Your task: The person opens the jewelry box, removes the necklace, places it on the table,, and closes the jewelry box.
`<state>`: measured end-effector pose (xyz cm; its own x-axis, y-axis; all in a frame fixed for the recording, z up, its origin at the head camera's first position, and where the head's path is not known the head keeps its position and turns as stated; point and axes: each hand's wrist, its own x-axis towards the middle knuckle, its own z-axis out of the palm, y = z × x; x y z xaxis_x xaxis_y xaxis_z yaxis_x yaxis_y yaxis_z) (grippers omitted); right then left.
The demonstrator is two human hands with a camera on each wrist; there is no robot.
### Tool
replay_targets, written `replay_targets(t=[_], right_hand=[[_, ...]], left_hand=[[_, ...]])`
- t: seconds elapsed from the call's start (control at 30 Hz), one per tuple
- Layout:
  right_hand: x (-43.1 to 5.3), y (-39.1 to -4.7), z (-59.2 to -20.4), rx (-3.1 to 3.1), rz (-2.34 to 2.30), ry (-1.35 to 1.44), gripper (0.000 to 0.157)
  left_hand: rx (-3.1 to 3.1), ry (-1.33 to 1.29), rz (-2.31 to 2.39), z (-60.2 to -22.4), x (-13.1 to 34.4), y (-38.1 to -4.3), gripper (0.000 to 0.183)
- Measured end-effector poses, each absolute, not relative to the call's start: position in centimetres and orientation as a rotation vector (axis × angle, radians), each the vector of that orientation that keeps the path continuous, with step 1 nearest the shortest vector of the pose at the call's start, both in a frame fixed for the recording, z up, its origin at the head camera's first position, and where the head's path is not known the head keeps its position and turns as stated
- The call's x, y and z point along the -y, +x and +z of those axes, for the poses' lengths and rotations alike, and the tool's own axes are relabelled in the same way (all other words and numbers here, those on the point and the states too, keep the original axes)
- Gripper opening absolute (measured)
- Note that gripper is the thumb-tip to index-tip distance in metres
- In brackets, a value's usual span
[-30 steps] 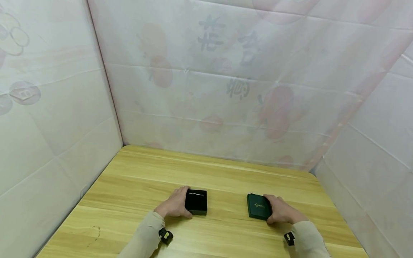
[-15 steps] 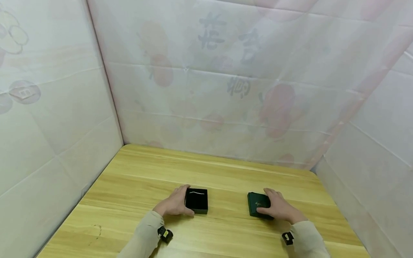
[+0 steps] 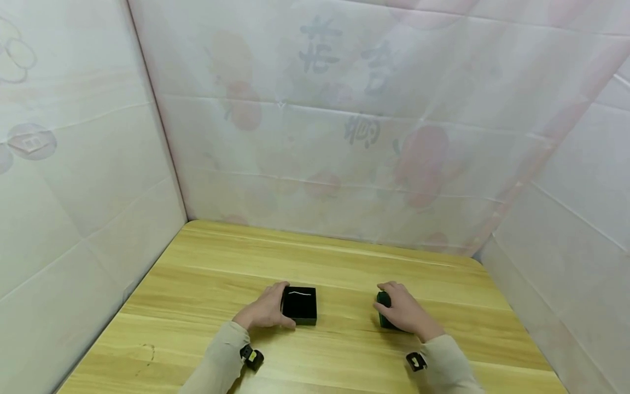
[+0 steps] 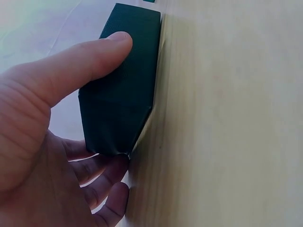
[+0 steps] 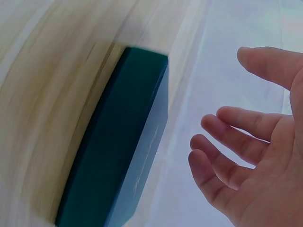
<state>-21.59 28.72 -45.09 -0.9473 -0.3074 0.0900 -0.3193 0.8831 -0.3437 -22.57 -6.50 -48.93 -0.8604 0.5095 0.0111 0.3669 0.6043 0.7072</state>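
On the table, my left hand [image 3: 266,311] holds an open jewelry box [image 3: 301,313] by its left end, thumb at the near side and fingers at the far side. The box has a black lining, and a thin silver chain [image 3: 299,294] lies across its far part. In the left wrist view the thumb lies on the dark green wall [image 4: 123,94]. My right hand [image 3: 403,306] hovers over the green box lid [image 3: 385,322], hiding most of it in the head view. From the right wrist, the lid [image 5: 111,132] stands apart from the spread, slightly bent fingers [image 5: 236,137].
A wood-grain table [image 3: 334,262] carries both box parts, with bare wood between them. White printed cloth [image 3: 315,164] walls it in at the back and on both sides. Each wrist wears a small black camera strap [image 3: 252,357].
My right hand has let go of the lid's right edge, lifted and moved left over it. The left hand keeps its hold on the box, which stays in place.
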Motion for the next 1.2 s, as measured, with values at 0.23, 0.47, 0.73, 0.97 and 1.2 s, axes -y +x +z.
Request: replay_targets(t=[0.23, 0.47, 0.73, 0.97, 1.2], right_hand=[[-26.9, -21.6, -44.9, 3.017, 0.585, 0.585, 0.044], [-25.7, -22.1, -45.0, 3.033, 0.602, 0.629, 0.049], [-23.6, -22.3, -44.6, 3.018, 0.604, 0.748, 0.043], [-21.5, -22.6, -44.1, 3.012, 0.570, 0.835, 0.045], [-20.3, -22.9, -44.5, 3.004, 0.532, 0.914, 0.042]], left_hand=[[-2.624, 0.704, 1.102, -49.1, 6.6, -22.7, 0.097], [-2.633, 0.690, 1.107, -49.2, 6.6, -22.8, 0.097], [-2.630, 0.687, 1.105, -49.3, 6.5, -22.8, 0.098], [-2.634, 0.689, 1.109, -49.3, 6.4, -22.9, 0.097], [-2.637, 0.696, 1.100, -49.3, 6.1, -22.7, 0.097]])
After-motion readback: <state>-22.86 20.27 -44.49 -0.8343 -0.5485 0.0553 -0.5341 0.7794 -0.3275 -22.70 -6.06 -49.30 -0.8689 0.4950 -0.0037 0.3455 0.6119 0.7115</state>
